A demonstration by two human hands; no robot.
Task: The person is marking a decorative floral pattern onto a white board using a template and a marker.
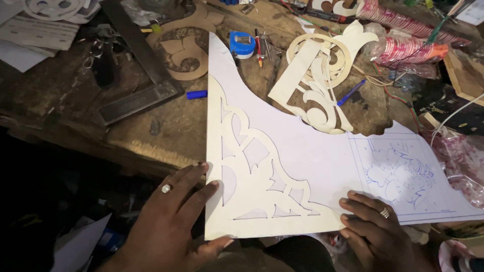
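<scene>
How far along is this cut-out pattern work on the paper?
Done: a blue flower drawing fills the white sheet's right end. In hand: the left hand and right hand press a cream cut-out template flat on the sheet. Left: the paper visible through its openings looks mostly unmarked.

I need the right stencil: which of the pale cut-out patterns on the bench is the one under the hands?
The triangular cut-out lying on the white sheet; the left hand and right hand press its bottom corners. The scrolled cut-out lies untouched farther back.

Open white sheet (312, 161) ahead; carved scroll cutout (317, 85), tape measure (242, 44) and pens (259, 46) crowd beyond.
</scene>
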